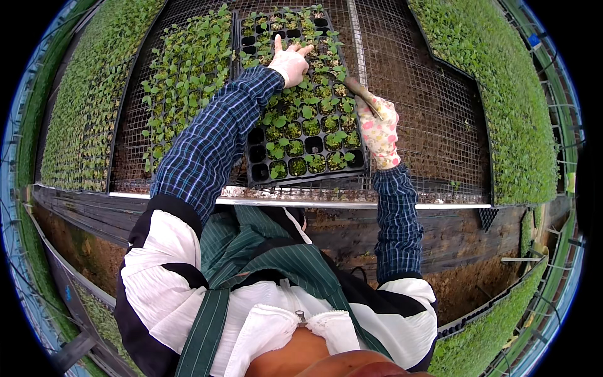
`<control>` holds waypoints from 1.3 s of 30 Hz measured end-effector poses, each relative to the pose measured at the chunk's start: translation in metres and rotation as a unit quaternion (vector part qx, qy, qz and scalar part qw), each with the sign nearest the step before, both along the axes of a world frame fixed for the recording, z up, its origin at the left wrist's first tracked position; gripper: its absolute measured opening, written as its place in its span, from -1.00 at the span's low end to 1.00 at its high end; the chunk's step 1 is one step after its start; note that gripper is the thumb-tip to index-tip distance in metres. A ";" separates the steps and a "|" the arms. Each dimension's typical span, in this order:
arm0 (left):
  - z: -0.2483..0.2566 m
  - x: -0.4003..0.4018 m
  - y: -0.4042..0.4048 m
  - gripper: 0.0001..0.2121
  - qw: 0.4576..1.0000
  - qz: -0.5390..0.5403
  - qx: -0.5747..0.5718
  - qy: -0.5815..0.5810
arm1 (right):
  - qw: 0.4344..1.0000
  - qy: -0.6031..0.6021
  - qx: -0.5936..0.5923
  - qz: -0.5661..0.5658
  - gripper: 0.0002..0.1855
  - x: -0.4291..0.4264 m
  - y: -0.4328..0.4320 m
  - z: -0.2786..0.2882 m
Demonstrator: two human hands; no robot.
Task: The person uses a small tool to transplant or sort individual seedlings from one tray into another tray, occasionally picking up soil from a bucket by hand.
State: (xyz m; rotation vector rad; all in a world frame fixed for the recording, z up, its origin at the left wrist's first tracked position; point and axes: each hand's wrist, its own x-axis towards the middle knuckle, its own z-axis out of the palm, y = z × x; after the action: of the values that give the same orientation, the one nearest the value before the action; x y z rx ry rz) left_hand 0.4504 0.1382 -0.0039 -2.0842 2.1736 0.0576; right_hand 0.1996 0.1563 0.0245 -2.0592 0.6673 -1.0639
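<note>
My left hand (290, 60), in a pale glove, is over the upper part of a black plug tray (308, 179) of leafy seedlings. Its index finger points away from me and the other fingers spread to the right among the leaves. I see nothing held in it, though its underside is hidden. Beside the tray's right edge is my right hand (380, 126), in a floral glove with the fingers curled. A brown, soiled length at its fingertips could be a tool handle or dirty glove fingers; I cannot tell. Several cells hold no plant, including one cell (313, 144) near the front.
A second tray of seedlings (188, 80) lies left of the worked one. Both rest on a wire-mesh bench (424, 118) with a metal front rail (301, 203). Dense seedling beds flank it at left (89, 99) and right (513, 122). Black ground sheet (348, 231) runs below.
</note>
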 end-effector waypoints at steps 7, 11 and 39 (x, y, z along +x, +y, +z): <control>-0.007 -0.001 0.002 -0.94 0.997 0.072 -0.022 -0.010 | 1.000 0.012 0.007 -0.019 -0.73 -0.007 0.002 -0.004; -0.006 -0.005 0.001 -0.92 0.995 0.098 -0.024 -0.010 | 0.997 0.004 -0.042 -0.070 -0.68 0.009 -0.005 -0.007; 0.020 0.004 0.015 -0.90 0.975 0.173 -0.085 0.112 | 0.976 0.208 -0.065 0.020 -0.68 0.051 -0.031 -0.005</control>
State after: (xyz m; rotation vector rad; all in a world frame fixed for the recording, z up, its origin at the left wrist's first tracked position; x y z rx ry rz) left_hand 0.4548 0.1537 0.0160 -2.6522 1.9585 0.1530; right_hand 0.2510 0.1252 0.0199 -2.4286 0.7710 -0.6683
